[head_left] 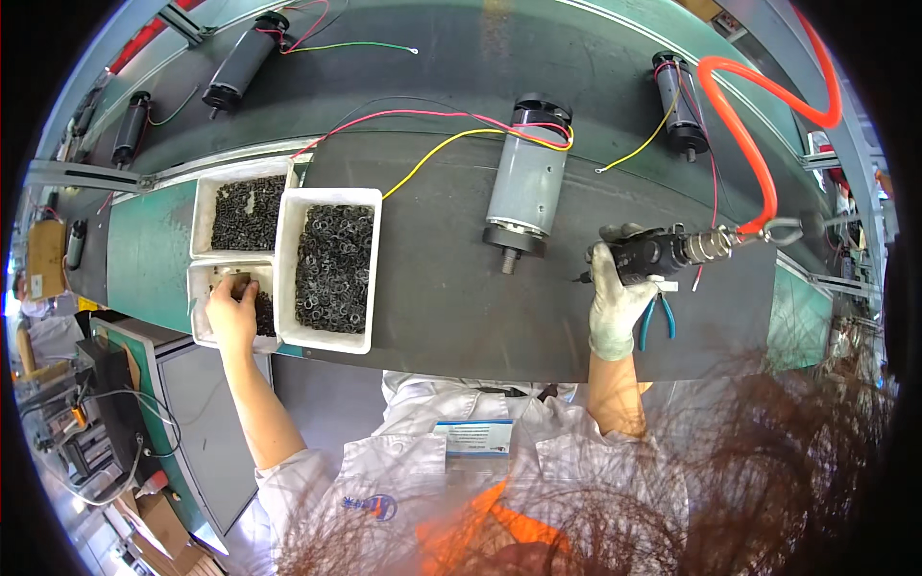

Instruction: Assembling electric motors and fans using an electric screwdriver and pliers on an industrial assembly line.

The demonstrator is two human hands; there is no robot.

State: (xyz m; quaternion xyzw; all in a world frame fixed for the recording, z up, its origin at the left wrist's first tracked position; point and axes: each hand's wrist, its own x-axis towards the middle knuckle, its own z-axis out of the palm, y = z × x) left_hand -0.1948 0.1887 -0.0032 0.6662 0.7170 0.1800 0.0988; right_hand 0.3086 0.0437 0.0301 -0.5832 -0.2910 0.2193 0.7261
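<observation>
My bare left hand (233, 312) reaches into a small white bin (204, 331) holding small dark parts (264, 315). Its fingers are drawn together; what they pinch, if anything, is too small to make out. My right hand (615, 298), in a pale glove, is wrapped round a black air screwdriver (653, 255), whose tip points left. An orange coiled air hose (764, 182) runs up from the tool's metal end. Between my hands, a grey cylindrical motor (528, 182) lies on the dark bench mat, its shaft toward me, with red, yellow and black wires trailing left.
Beside the small bin stand a white bin of black rings (333, 269) and another white bin of tiny dark parts (250, 213). Blue-handled pliers (657, 319) lie by my right wrist. Further motors lie at the back right (680, 106) and back left (248, 62).
</observation>
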